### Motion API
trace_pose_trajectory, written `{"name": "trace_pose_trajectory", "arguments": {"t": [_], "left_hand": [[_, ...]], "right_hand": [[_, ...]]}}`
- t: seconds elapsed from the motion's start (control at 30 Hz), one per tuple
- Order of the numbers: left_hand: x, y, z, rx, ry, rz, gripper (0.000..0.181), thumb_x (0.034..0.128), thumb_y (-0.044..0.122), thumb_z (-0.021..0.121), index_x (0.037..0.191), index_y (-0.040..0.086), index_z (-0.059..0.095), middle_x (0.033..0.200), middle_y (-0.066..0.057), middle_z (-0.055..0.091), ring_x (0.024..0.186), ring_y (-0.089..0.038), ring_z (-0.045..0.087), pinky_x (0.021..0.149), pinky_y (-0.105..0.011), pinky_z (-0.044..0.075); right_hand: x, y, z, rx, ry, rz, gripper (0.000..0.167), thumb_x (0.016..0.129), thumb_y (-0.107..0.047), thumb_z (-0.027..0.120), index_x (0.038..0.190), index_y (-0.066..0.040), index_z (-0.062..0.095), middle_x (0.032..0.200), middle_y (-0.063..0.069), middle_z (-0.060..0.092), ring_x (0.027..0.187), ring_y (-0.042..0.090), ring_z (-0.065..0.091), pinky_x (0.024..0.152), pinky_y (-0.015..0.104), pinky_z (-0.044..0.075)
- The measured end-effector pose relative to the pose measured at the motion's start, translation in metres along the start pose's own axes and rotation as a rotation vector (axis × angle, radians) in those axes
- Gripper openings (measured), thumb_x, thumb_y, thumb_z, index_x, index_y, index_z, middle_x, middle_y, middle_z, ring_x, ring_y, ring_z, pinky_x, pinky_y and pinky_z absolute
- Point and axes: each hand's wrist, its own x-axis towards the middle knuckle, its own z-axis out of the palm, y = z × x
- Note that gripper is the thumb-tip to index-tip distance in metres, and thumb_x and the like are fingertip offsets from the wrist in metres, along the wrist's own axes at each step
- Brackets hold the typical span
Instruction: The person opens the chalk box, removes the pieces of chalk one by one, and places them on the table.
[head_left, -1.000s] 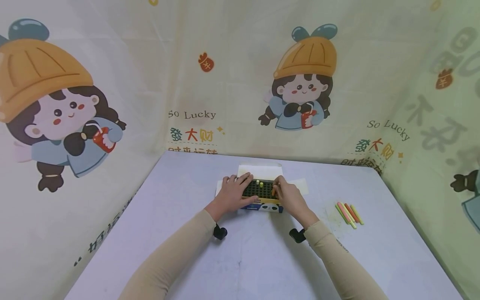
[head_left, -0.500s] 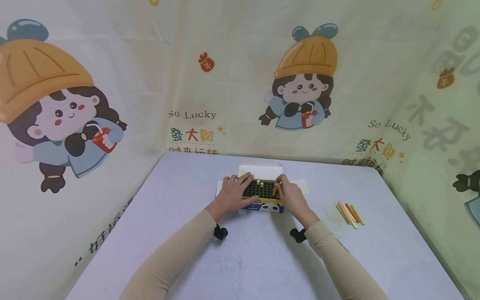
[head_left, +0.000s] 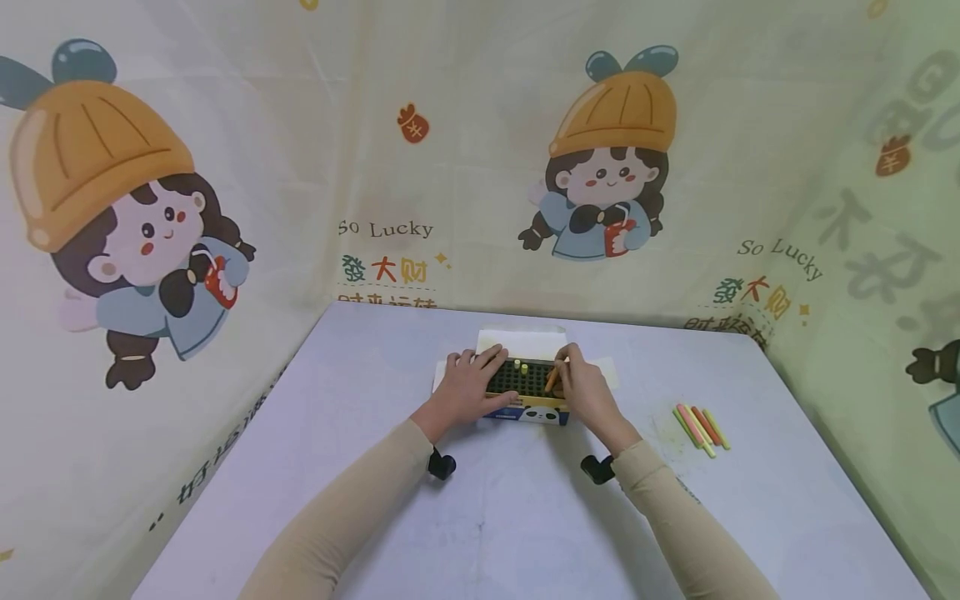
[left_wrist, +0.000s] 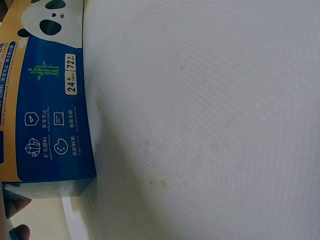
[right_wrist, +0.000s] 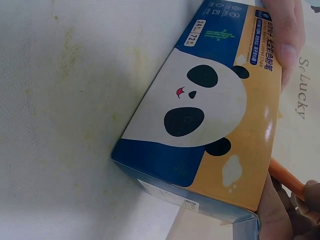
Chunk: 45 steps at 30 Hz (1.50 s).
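Head view evenly lit; soft shadow on the table (head_left: 480,508) wristward of the right hand (head_left: 588,393). Left-wrist view dimmer. Right-wrist: slight glare on the box (right_wrist: 225,115) near that hand.

Left wrist view cuts off the box (left_wrist: 55,115) and most of the left hand (head_left: 465,387). Right wrist view: orange chalk (right_wrist: 287,177) has one end hidden behind box, other by right hand (head_left: 587,393).
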Motion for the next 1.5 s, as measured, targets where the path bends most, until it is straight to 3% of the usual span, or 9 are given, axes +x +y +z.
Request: {"name": "trace_pose_trajectory", "arguments": {"t": [0.13,0.33,0.43,0.57,0.67,0.97,1.5], "left_hand": [[0.0,-0.001,0.001,-0.001,0.005,0.001,0.088,0.0979,0.078,0.039,0.167,0.025,0.025,0.171,0.002,0.027,0.141,-0.041,0.044,0.109,-0.061,0.034],[0.0,0.0,0.001,-0.005,0.01,0.006,0.087,0.0983,0.077,0.041,0.166,0.024,0.026,0.171,0.002,0.028,0.141,-0.041,0.044,0.108,-0.061,0.035],[0.0,-0.001,0.002,-0.004,0.011,0.007,0.087,0.0986,0.076,0.041,0.166,0.024,0.026,0.171,0.002,0.028,0.141,-0.041,0.044,0.108,-0.061,0.035],[0.0,-0.001,0.003,-0.003,0.018,0.007,0.087,0.0987,0.076,0.041,0.167,0.024,0.026,0.171,0.002,0.028,0.141,-0.041,0.044,0.108,-0.061,0.035],[-0.001,-0.001,0.002,-0.01,0.021,0.008,0.086,0.0987,0.076,0.041,0.167,0.024,0.026,0.171,0.001,0.028,0.141,-0.041,0.043,0.108,-0.061,0.035],[-0.001,0.0,0.002,-0.006,0.019,0.001,0.085,0.0989,0.075,0.041,0.166,0.025,0.027,0.171,0.001,0.028,0.141,-0.042,0.043,0.109,-0.062,0.036],[0.0,-0.001,0.003,-0.035,0.015,-0.002,0.085,0.0986,0.075,0.043,0.166,0.026,0.027,0.171,0.001,0.028,0.142,-0.043,0.042,0.109,-0.063,0.035]], "right_hand": [[0.001,0.0,-0.002,0.004,0.007,0.008,0.017,0.114,-0.02,0.038,0.12,-0.006,0.046,0.092,0.017,0.07,0.069,0.025,0.071,0.057,0.036,0.054],[0.003,0.001,-0.005,0.026,0.022,0.012,0.02,0.115,-0.023,0.036,0.124,-0.007,0.044,0.077,0.013,0.061,0.051,0.02,0.049,0.05,0.033,0.041],[0.003,0.002,-0.005,0.049,0.028,0.003,0.023,0.115,-0.02,0.035,0.127,-0.004,0.045,0.079,0.013,0.063,0.055,0.018,0.057,0.051,0.032,0.045],[0.003,0.005,-0.008,0.128,0.029,0.017,0.028,0.115,-0.019,0.036,0.133,-0.002,0.049,0.093,0.017,0.066,0.069,0.019,0.07,0.059,0.033,0.057],[0.002,0.008,-0.012,0.161,0.054,0.026,0.028,0.114,-0.019,0.041,0.134,-0.002,0.052,0.103,0.021,0.066,0.071,0.022,0.07,0.063,0.038,0.061],[-0.001,0.021,-0.032,0.101,0.17,0.043,0.024,0.111,-0.023,0.051,0.125,-0.007,0.062,0.107,0.021,0.071,0.07,0.021,0.07,0.057,0.031,0.054],[-0.016,0.062,-0.051,0.062,0.265,0.11,0.025,0.11,-0.024,0.051,0.123,-0.006,0.065,0.104,0.023,0.072,0.069,0.022,0.069,0.058,0.03,0.052]]}}
